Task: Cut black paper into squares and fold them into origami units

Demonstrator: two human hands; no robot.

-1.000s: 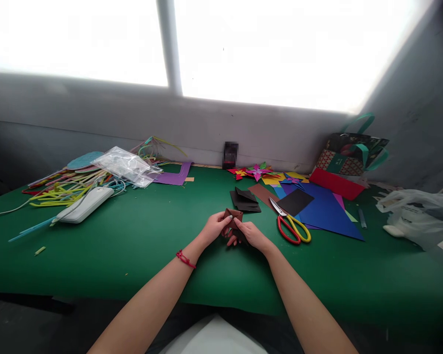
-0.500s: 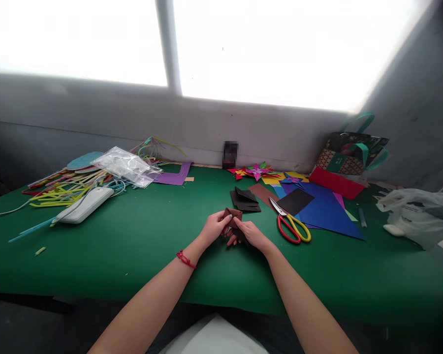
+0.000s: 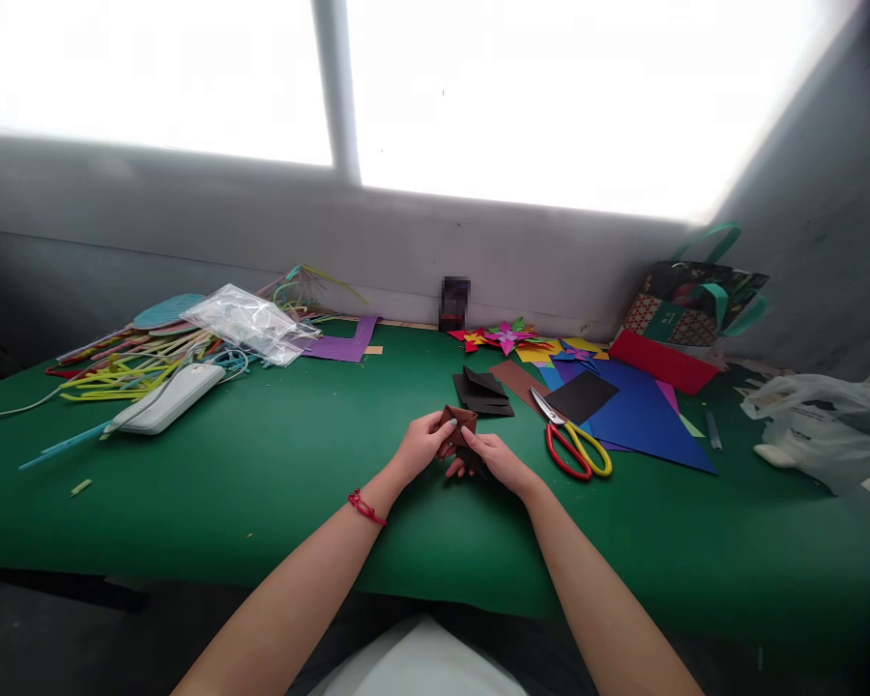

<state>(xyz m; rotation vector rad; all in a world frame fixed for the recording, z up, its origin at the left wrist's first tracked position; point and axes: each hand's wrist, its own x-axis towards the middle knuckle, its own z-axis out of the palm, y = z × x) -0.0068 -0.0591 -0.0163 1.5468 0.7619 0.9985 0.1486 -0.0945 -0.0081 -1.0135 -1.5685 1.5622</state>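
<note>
Between both hands is a small folded brown paper (image 3: 459,418), with creased flaps showing on top. My left hand (image 3: 421,447) pinches its left side, thumb on the upper face. On the right side, my right hand (image 3: 499,459) grips the same paper with its thumb on top. A dark piece lies under my right palm, mostly hidden. Just beyond the hands lie folded black papers (image 3: 482,393). To their right, scissors (image 3: 570,435) with one red and one yellow handle rest near a flat brown sheet (image 3: 516,378) and a black sheet (image 3: 582,394).
Blue sheets (image 3: 649,416), a red folded paper (image 3: 663,362) and colourful paper flowers (image 3: 506,336) lie at the back right. A gift bag (image 3: 685,300) and a plastic bag (image 3: 826,425) stand far right. At left are pipe cleaners (image 3: 123,379), a clear bag (image 3: 250,324) and a white power strip (image 3: 170,398).
The view has shifted very slightly. Both hands keep their hold on the brown paper, whose top flaps look a little more flattened.
</note>
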